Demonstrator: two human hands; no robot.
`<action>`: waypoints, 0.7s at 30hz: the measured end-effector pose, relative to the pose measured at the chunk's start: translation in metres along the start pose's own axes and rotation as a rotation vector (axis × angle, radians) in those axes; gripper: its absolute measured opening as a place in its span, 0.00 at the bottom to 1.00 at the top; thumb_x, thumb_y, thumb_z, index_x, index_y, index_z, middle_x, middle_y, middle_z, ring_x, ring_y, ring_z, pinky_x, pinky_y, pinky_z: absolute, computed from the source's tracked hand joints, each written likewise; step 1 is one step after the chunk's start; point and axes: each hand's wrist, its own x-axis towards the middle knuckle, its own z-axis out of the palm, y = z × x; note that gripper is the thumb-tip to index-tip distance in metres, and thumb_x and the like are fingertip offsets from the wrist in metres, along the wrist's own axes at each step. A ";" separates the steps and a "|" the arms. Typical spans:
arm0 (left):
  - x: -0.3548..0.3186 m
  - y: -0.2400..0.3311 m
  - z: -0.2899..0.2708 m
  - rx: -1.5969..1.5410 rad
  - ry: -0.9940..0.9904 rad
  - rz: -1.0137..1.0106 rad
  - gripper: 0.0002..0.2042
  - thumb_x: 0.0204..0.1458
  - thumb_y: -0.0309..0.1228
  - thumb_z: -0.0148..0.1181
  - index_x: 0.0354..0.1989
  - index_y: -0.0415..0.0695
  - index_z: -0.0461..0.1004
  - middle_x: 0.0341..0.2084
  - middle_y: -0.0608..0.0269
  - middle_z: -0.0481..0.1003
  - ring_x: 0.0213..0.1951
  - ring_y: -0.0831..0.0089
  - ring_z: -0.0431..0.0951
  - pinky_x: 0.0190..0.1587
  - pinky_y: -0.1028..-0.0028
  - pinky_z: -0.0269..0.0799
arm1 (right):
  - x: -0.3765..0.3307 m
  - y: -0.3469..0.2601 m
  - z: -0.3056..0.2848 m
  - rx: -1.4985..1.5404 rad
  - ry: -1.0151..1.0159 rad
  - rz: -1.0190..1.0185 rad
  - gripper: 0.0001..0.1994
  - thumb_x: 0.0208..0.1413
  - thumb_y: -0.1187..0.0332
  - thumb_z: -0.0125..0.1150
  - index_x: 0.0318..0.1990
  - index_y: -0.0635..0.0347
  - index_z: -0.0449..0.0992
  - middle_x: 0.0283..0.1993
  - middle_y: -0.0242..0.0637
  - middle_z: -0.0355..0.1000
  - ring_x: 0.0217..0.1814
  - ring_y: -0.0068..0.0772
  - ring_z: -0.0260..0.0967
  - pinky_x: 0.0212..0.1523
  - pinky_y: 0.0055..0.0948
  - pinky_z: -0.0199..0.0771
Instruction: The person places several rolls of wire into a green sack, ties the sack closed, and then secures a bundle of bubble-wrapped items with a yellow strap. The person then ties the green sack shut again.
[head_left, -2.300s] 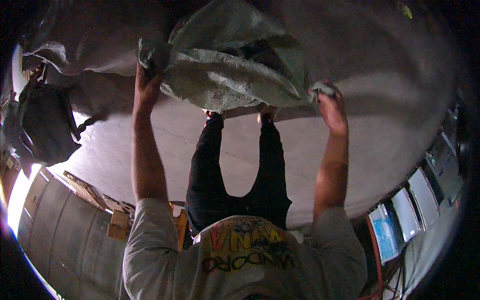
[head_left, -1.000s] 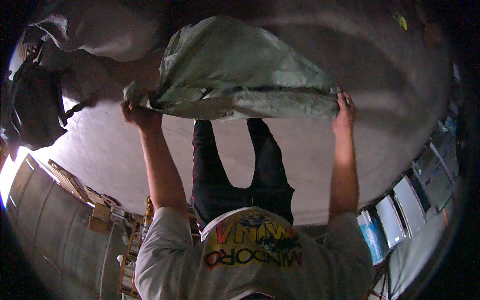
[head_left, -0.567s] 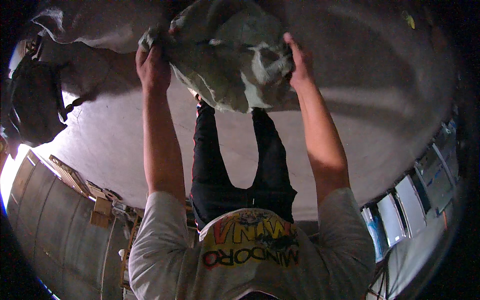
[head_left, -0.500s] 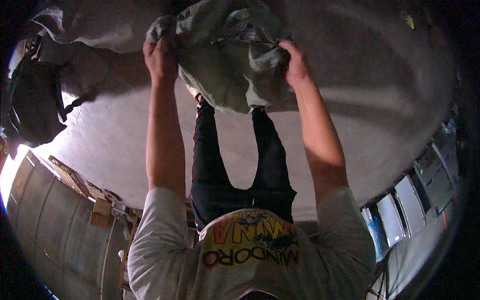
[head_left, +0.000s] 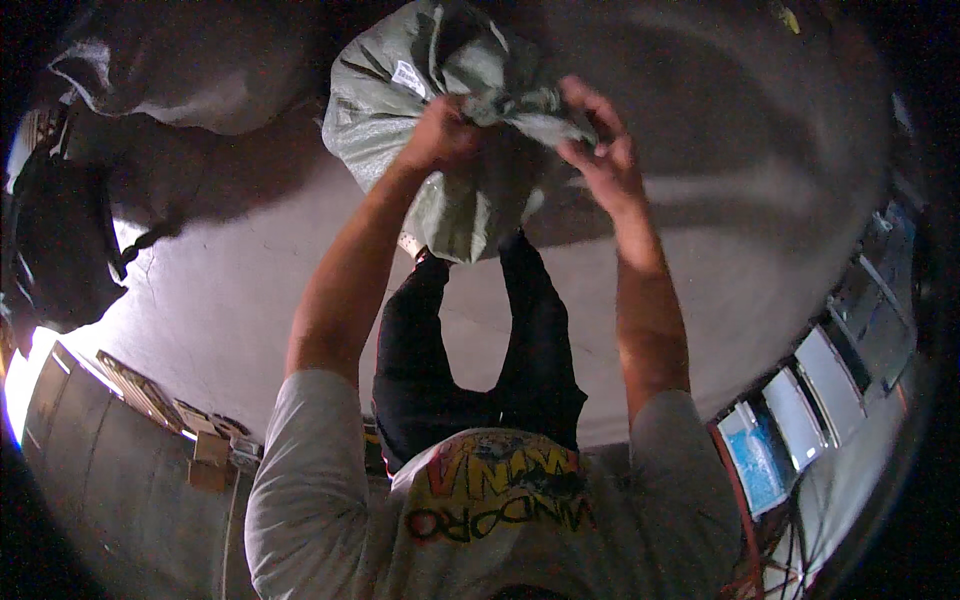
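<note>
green sack (head_left: 375,115) sits in front of the person's shins, over the grey floor (head_left: 730,270), its mouth now bunched into a twisted neck; half a second ago that mouth hung loose and wide between the hands. the left hand (head_left: 438,138) has moved inward from the sack's left edge and pinches the base of the twist, its fingertips blurred. the right hand (head_left: 612,170) remains on the right side, thumb and fingers curled about the tail of the twist; whether they press on it i cannot tell. a white label (head_left: 408,77), unseen half a second ago, shows at the upper left of the sack.

counted: one green sack, two hands, two legs in black trousers (head_left: 415,325), one dark bag (head_left: 70,235) at far left, two cardboard boxes (head_left: 210,449) at lower left, one yellow-green scrap (head_left: 789,19) at upper right.
</note>
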 end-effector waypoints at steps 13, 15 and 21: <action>-0.017 -0.033 -0.021 -0.336 0.021 0.152 0.18 0.48 0.26 0.64 0.49 0.37 0.73 0.40 0.57 0.79 0.41 0.67 0.78 0.47 0.70 0.72 | 0.034 0.043 0.098 0.640 0.084 -0.205 0.27 0.61 0.50 0.50 0.59 0.62 0.66 0.60 0.48 0.67 0.64 0.46 0.62 0.66 0.44 0.57; -0.027 -0.037 -0.040 -0.820 0.151 0.135 0.22 0.49 0.28 0.66 0.53 0.37 0.70 0.43 0.57 0.78 0.44 0.65 0.78 0.50 0.69 0.72 | 0.034 0.034 0.074 1.054 0.032 -0.253 0.23 0.63 0.51 0.43 0.51 0.62 0.72 0.53 0.47 0.72 0.59 0.44 0.66 0.62 0.43 0.63; -0.016 -0.048 0.019 -0.033 0.216 0.509 0.40 0.38 0.40 0.78 0.57 0.35 0.64 0.40 0.56 0.77 0.44 0.68 0.76 0.49 0.69 0.71 | 0.044 0.097 0.109 0.039 0.031 -0.129 0.35 0.62 0.44 0.40 0.67 0.63 0.57 0.72 0.48 0.50 0.75 0.44 0.45 0.73 0.37 0.44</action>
